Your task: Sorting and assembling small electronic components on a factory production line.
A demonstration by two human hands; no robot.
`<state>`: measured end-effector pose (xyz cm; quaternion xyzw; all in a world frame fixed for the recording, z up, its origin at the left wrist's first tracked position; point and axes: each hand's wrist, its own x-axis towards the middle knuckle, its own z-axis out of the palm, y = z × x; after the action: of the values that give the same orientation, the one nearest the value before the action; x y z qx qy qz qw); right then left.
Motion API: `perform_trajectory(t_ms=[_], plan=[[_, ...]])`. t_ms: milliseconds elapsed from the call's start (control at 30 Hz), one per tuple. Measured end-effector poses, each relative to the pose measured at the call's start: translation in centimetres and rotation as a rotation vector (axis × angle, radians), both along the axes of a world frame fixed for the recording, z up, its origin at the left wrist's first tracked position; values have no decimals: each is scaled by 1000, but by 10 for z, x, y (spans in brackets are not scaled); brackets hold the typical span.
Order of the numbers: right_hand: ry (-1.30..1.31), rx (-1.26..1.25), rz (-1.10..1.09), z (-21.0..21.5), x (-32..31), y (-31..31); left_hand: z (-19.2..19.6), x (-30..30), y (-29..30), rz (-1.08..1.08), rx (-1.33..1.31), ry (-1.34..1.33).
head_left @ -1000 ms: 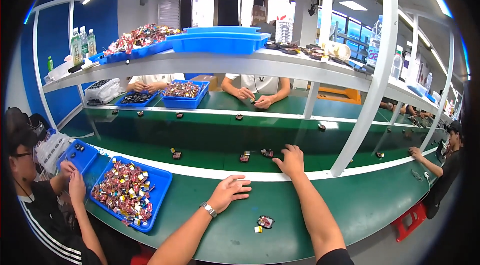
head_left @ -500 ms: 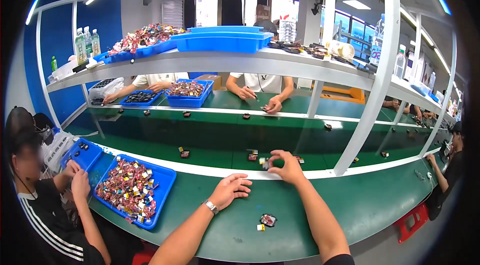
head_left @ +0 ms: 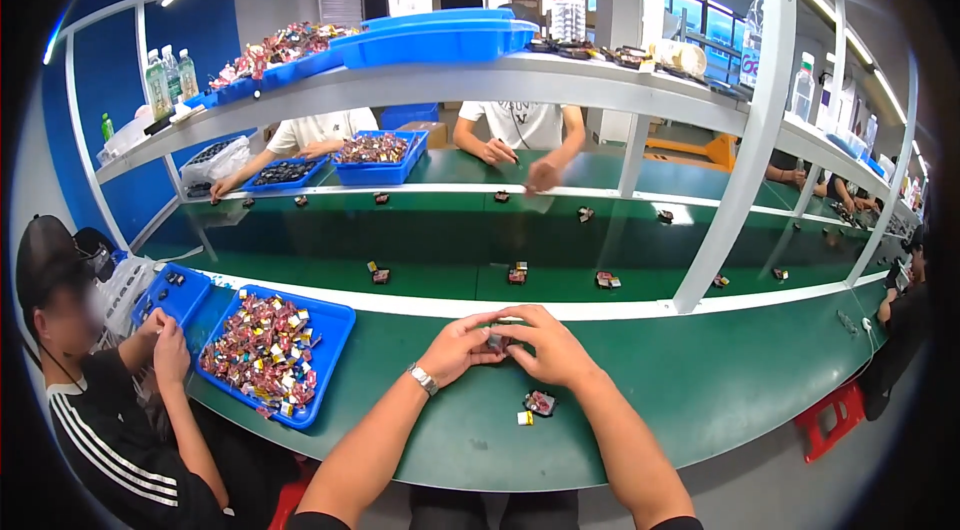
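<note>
Green tabletop (head_left: 640, 400), and we hold one small dark part (head_left: 496, 339) between both hands above it.
Our left hand (head_left: 462, 348) and right hand (head_left: 545, 345) meet, fingers pinched narrow on the part; its long axis is too hidden to tell. Judging by the lone piece (head_left: 540, 403) and yellow bit (head_left: 525, 418) beside us against the full blue tray (head_left: 335, 330), most work remains.

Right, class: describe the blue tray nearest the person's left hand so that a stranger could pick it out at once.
Start at the green table along the near edge. Left of the person's left hand lies a flat blue tray heaped with small red and silver packets. The smaller blue tray further left holds dark parts, and the other blue trays sit across the belt or on the shelf.
</note>
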<state>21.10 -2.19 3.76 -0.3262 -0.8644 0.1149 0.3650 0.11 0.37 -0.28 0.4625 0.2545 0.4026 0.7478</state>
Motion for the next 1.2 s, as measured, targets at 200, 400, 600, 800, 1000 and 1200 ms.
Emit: perform_trajectory(t_ms=[200, 400, 600, 800, 1000, 1200], plan=[[30, 0, -63, -9, 0, 7, 2, 4, -1, 67, 18, 98], [42, -26, -73, -18, -6, 14, 9, 6, -1, 56, 33, 117], [40, -103, -92, -20, -6, 11, 1, 2, 3, 26, 9, 90], [130, -152, -111, -28, -6, 14, 8, 2, 0, -44, 67, 72], [195, -223, -34, -30, -4, 12, 2, 4, -1, -3, 86, 115], [240, -248, -67, -28, -7, 10, 6, 2, -1, 4, 40, 70]])
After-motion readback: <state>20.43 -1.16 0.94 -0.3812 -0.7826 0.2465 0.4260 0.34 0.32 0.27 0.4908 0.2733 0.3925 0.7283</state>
